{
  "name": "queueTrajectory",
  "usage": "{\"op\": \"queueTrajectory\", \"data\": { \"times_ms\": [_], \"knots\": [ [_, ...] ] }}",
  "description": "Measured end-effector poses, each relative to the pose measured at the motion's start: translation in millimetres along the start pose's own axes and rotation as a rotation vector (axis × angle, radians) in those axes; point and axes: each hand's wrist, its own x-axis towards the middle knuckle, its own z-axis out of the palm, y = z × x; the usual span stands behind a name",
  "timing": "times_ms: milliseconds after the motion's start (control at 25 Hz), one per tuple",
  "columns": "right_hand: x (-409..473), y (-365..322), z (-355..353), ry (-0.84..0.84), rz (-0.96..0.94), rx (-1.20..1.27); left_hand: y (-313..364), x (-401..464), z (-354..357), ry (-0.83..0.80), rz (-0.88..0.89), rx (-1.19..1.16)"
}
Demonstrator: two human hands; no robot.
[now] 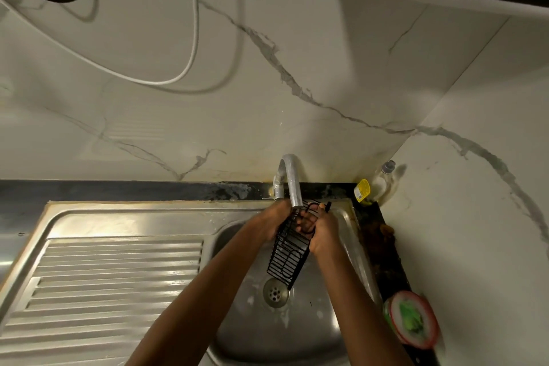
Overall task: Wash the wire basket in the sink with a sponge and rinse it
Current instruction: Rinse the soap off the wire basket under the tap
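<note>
Both hands are up under the tap (289, 178) with the black wire basket (289, 246) between them. Its long axis runs from the spout down toward the lower middle of the frame, slightly tilted, with the bottom corner hanging just above the drain (276, 293). The left hand (271, 221) is wrapped round the basket's upper left edge, and the right hand (323, 230) clenches the top end from the right — fingers poking through the wires. So the grip is all at the top, with the rest of the basket dangling free below over the sink (237, 333) bowl. At lower right, a round red-rimmed container (414, 319) sits on the dark surface (389, 270) with something green in it — can't tell what.
</note>
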Motion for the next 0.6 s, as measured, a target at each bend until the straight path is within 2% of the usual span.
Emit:
{"op": "queueTrajectory", "data": {
  "times_ms": [120,200,400,520,600],
  "knots": [
    [-3,5,4,0.017,-0.007,-0.012,1,-32,10,0.020,0.027,0.063],
    [-14,6,3,0.010,-0.028,-0.040,-4,-35,12,0.076,0.009,0.012],
    [-37,-2,-18,-0.025,-0.073,0.070,-11,-26,18,-0.023,-0.168,-0.160],
    [-49,-7,-32,-0.027,-0.071,0.120,-21,-18,24,-0.065,-0.285,-0.025],
    [-55,-16,-39,-0.066,-0.075,0.183,-25,-14,22,0.011,-0.291,0.036]
  ]
}}
